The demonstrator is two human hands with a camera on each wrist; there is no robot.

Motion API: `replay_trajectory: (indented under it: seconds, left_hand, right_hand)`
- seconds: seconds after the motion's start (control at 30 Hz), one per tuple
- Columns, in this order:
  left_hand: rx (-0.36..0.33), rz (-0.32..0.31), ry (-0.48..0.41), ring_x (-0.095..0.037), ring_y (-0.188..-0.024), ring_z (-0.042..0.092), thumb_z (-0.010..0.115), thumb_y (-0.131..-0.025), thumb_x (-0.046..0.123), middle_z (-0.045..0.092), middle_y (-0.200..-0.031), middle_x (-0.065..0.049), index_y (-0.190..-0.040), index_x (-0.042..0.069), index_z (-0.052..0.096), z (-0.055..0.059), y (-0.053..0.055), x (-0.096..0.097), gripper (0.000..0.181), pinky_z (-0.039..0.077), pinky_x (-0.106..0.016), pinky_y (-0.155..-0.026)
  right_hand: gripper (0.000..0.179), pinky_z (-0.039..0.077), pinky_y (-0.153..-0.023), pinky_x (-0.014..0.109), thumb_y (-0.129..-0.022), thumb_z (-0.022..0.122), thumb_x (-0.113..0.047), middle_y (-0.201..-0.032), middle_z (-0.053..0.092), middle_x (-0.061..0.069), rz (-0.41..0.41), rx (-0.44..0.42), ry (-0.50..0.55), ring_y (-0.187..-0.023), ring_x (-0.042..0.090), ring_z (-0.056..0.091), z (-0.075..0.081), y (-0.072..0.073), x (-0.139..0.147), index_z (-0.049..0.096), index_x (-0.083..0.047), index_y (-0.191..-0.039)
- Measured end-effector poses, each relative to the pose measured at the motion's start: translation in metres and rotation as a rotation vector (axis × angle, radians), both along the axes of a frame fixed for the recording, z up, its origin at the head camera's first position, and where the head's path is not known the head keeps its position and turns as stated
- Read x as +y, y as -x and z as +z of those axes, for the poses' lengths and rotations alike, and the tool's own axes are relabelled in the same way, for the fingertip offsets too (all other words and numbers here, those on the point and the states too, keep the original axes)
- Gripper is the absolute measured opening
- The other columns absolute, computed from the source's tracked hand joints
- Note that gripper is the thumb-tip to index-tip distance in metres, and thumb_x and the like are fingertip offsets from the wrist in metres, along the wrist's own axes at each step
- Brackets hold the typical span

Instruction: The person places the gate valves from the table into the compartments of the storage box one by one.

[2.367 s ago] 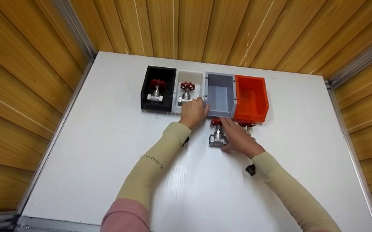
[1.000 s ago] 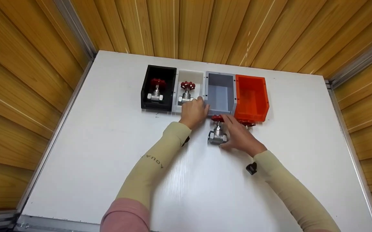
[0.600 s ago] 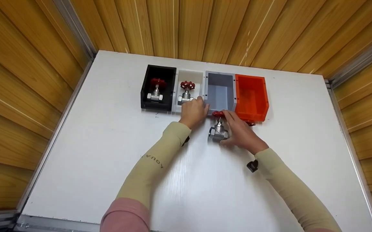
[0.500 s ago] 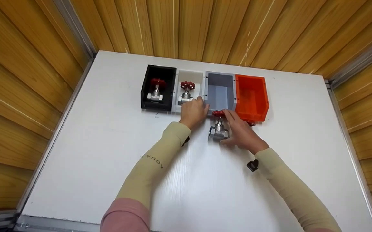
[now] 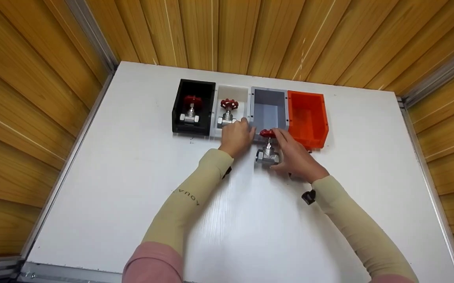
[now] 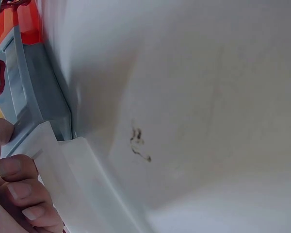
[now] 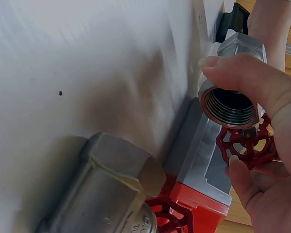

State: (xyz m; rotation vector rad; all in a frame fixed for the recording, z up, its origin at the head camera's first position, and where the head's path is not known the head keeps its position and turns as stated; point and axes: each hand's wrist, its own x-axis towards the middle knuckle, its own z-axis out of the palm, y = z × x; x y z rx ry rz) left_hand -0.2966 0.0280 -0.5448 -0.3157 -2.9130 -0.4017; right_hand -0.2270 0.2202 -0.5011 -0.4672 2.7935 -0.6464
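Observation:
My right hand (image 5: 296,157) holds a steel gate valve (image 5: 267,157) with a red handwheel, thumb at the threaded body and fingertips at the wheel. The valve is raised off the table in front of the grey bin (image 5: 269,97), its handwheel overlapping the bin's front edge. My left hand (image 5: 235,137) grips the front wall of the white bin (image 5: 233,92), fingers curled, with the thumb by the grey bin's edge. A second gate valve (image 7: 111,184) sits on the table below my right hand, which mostly hides it in the head view.
A black bin (image 5: 176,110) and an orange-red bin (image 5: 317,122) end the row of joined bins. One gate valve (image 5: 190,118) lies in the black bin, another valve (image 5: 227,114) in the white one. Wood-patterned panels (image 5: 250,35) wall the white table (image 5: 132,177).
My right hand has lifted the gate valve from the table and carried it up and forward toward the grey bin, covering more of the other valve. My left hand stays on the white bin.

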Motion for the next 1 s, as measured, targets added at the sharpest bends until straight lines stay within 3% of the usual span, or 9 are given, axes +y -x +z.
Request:
replay_trajectory:
  seconds: [0.63,1.0]
  left_hand:
    - [-0.063,0.000,-0.004,-0.024,-0.064,0.065,0.052,-0.096,0.048,0.069,-0.078,-0.008,-0.097,0.009,0.063,0.002,0.001,0.000,0.041,0.053,-0.038,-0.059]
    - [-0.020,-0.018,-0.037,-0.022,-0.060,0.064,0.052,-0.096,0.046,0.068,-0.074,-0.006,-0.090,0.011,0.061,-0.001,-0.001,-0.001,0.037,0.052,-0.037,-0.055]
  right_hand:
    - [0.119,0.040,-0.105,0.054,-0.066,0.090,-0.023,-0.158,0.021,0.006,-0.016,-0.008,0.022,-0.139,0.033,0.036,0.011,0.015,0.000,0.012,-0.025,-0.155]
    - [0.117,0.039,-0.106,0.052,-0.066,0.090,-0.025,-0.156,0.024,0.009,-0.010,0.013,0.004,-0.138,0.032,0.035,0.013,0.027,0.000,0.014,-0.020,-0.155]
